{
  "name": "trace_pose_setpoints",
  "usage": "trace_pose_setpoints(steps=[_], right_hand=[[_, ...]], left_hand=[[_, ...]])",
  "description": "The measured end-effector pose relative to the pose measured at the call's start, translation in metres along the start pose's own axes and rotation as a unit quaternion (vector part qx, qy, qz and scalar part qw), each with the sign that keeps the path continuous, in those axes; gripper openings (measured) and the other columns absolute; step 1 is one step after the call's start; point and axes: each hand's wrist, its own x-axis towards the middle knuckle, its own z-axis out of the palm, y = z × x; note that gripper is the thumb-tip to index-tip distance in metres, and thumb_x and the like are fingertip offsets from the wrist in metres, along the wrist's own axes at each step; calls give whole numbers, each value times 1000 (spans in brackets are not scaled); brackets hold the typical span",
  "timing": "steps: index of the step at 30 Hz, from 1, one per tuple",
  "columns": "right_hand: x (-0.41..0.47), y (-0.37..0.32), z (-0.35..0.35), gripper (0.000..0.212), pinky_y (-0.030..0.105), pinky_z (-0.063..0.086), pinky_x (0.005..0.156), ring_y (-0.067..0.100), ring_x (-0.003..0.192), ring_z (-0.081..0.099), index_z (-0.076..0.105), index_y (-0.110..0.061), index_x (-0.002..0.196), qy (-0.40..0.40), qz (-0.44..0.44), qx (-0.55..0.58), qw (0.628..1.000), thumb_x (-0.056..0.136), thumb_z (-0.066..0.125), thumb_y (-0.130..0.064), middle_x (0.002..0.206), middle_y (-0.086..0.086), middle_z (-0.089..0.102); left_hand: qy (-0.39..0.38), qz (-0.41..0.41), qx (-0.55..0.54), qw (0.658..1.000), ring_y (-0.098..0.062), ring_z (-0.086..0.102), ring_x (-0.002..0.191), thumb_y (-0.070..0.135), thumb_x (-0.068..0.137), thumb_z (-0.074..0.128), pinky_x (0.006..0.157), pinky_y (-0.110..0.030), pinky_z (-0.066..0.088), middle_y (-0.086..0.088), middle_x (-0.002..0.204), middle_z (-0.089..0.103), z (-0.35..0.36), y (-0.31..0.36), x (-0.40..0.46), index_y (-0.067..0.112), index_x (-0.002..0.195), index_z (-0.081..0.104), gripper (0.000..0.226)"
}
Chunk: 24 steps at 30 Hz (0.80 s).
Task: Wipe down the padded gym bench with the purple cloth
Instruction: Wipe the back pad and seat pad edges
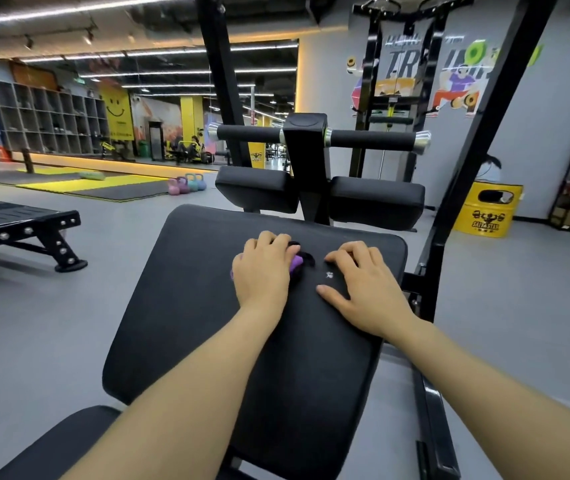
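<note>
The black padded gym bench (207,306) stretches away from me in the middle of the view. My left hand (262,271) lies on its far half with the fingers curled over the purple cloth (296,263), which shows only as a small bunched patch by the thumb. Just to the right, my right hand (363,285) rests on the pad with its fingers bent and its thumb spread out, holding nothing. A small white speck (329,274) sits on the pad between the two hands.
Two black knee pads (377,199) and a roller bar (373,139) stand at the bench's far end. A black machine frame (449,216) rises on the right. A flat bench (17,223) stands left, a yellow drum bin (489,211) right, kettlebells (186,184) on the floor behind.
</note>
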Motion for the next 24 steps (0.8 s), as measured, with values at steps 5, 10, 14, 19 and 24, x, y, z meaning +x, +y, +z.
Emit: trace_pose_setpoints(steps=[5,10,14,19,24], right_hand=[[-1,0,1,48,33,38,94,22,107,40,50,-19,123,6,2,-11,1000,85,56,-49,122,1,42],[0,-2,3,47,33,38,93,22,107,39,49,-21,122,9,6,-17,1000,85,55,-50,122,0,41],[-1,-1,4,48,31,35,96,19,110,36,47,-23,124,1,2,-19,1000,86,51,-52,124,-3,39],[1,0,5,54,33,37,93,20,109,38,48,-22,123,6,4,-22,1000,81,40,-56,123,-3,40],[0,0,9,55,34,43,88,21,103,41,52,-21,117,37,-2,-36,999,79,35,-57,117,-2,45]], left_hand=[[99,138,-13,985,-21,56,79,54,83,38,58,-31,45,7,98,63,5,-30,-53,23,102,66,45],[75,141,32,987,-23,51,79,53,85,39,57,-30,37,5,95,58,3,-28,-34,23,95,62,39],[19,-19,-6,1000,-27,39,104,45,94,44,75,-38,36,0,118,46,4,-22,22,21,112,52,31],[8,-36,-32,999,-28,36,101,45,94,45,77,-40,39,-2,118,43,0,-20,28,20,114,49,33],[25,26,-43,998,-23,37,96,48,92,47,73,-33,35,2,112,46,0,-20,4,20,109,53,33]])
